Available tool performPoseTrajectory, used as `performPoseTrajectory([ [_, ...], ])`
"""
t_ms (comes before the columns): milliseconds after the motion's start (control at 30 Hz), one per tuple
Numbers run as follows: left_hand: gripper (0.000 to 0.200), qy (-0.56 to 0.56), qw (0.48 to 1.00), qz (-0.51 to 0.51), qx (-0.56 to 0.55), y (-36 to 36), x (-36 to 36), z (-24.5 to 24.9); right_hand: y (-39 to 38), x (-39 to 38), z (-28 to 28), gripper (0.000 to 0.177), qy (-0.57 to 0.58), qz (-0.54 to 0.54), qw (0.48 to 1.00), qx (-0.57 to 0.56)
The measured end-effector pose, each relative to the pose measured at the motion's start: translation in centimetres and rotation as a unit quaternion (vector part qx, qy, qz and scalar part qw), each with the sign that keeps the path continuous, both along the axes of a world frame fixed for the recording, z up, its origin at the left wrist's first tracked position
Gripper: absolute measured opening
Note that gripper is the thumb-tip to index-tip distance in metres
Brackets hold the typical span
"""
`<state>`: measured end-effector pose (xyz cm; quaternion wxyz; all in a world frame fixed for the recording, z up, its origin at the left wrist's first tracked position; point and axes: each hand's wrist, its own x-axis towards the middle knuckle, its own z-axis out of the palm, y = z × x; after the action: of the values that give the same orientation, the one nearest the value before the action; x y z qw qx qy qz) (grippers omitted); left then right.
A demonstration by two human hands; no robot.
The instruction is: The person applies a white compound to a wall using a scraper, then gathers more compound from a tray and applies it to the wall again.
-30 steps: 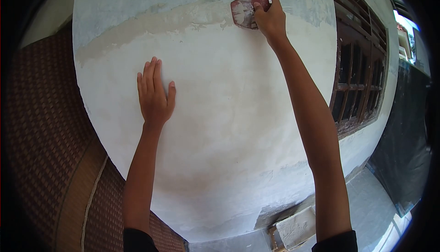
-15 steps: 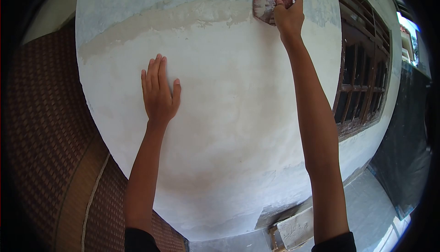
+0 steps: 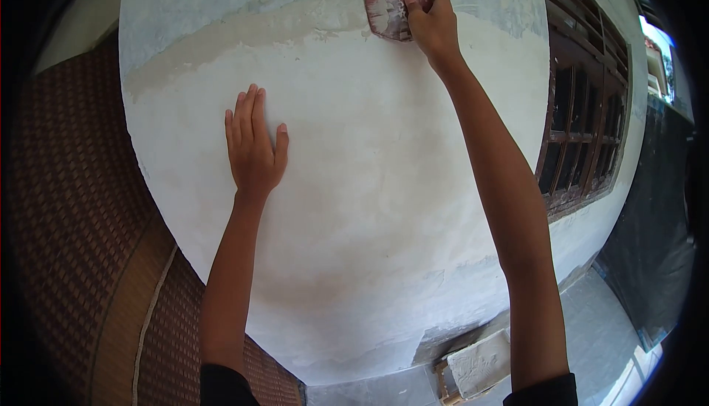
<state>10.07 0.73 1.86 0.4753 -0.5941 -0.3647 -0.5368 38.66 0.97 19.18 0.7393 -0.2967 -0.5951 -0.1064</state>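
Scraper: handle partly covered by the right hand; underside hidden against the wall.
Right hand: some fingers concealed behind the handle.
Left hand: palm side out of sight, facing the wall.
Two dark sleeves: cut off by the bottom edge.
Wall and window: tops cropped.
Pale board: right end hidden by the right forearm.
Woven panel: left side lost in dark vignette.
Far background, right: too small to make out.

House exterior with shuttered window
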Motion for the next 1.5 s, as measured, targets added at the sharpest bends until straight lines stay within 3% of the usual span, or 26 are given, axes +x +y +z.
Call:
performPoseTrajectory([
  [67,0.061,0.002,1.000,0.000,-0.002,0.2,0.0,0.0,0.6,0.8,0.1,0.036,0.024,-0.092,0.995,-0.029],
  [167,0.061,-0.003,1.000,0.005,-0.005,0.1,0.0,-0.2,-0.7,2.8,0.6,0.038,0.106,-0.023,0.994,-0.007],
  [267,0.061,-0.007,1.000,0.007,-0.003,0.1,0.0,-0.2,-0.9,1.5,1.0,0.039,0.104,0.071,0.992,0.026],
  [433,0.062,0.004,1.000,-0.012,-0.010,0.4,-0.2,-0.1,0.1,0.2,0.7,0.037,-0.010,-0.063,0.997,-0.034],
  [533,0.062,-0.007,1.000,0.003,-0.002,0.2,0.0,-0.1,-0.4,2.3,1.3,0.037,0.106,-0.004,0.994,-0.004],
  [600,0.062,-0.009,1.000,0.002,-0.002,0.3,0.1,-0.1,-0.9,1.5,1.5,0.037,0.129,0.090,0.987,0.029],
  [700,0.061,0.001,1.000,-0.011,-0.007,0.4,-0.1,-0.1,0.3,-0.2,1.1,0.036,-0.013,-0.012,1.000,0.019],
  [833,0.062,-0.001,1.000,-0.012,-0.008,0.4,-0.2,-0.1,0.3,1.9,1.6,0.037,0.054,-0.051,0.997,-0.021],
  [933,0.062,-0.008,1.000,-0.010,-0.012,0.4,0.0,-0.1,-0.3,2.1,1.8,0.039,0.131,0.080,0.988,-0.003],
  [1033,0.062,0.000,1.000,-0.009,-0.015,0.4,0.0,-0.1,0.3,0.2,1.6,0.037,0.025,0.031,0.999,-0.006],
  [1167,0.062,0.002,1.000,0.001,-0.005,0.4,-0.1,-0.1,-0.1,1.8,1.6,0.037,0.038,-0.055,0.997,-0.046],
  [1267,0.061,-0.006,1.000,0.009,-0.002,0.3,-0.1,-0.1,-0.5,2.3,2.0,0.036,0.096,0.017,0.995,0.013],
  [1333,0.061,-0.005,1.000,0.008,0.000,0.4,0.0,0.0,-0.3,1.0,1.7,0.035,0.049,0.033,0.998,0.012],
  [1400,0.062,0.001,1.000,-0.005,-0.012,0.4,-0.2,-0.1,0.1,0.3,1.1,0.037,-0.024,-0.031,0.999,-0.015],
  [1500,0.062,0.002,1.000,-0.011,-0.011,0.3,-0.2,-0.1,0.3,2.7,1.4,0.037,0.056,-0.043,0.997,-0.033],
])
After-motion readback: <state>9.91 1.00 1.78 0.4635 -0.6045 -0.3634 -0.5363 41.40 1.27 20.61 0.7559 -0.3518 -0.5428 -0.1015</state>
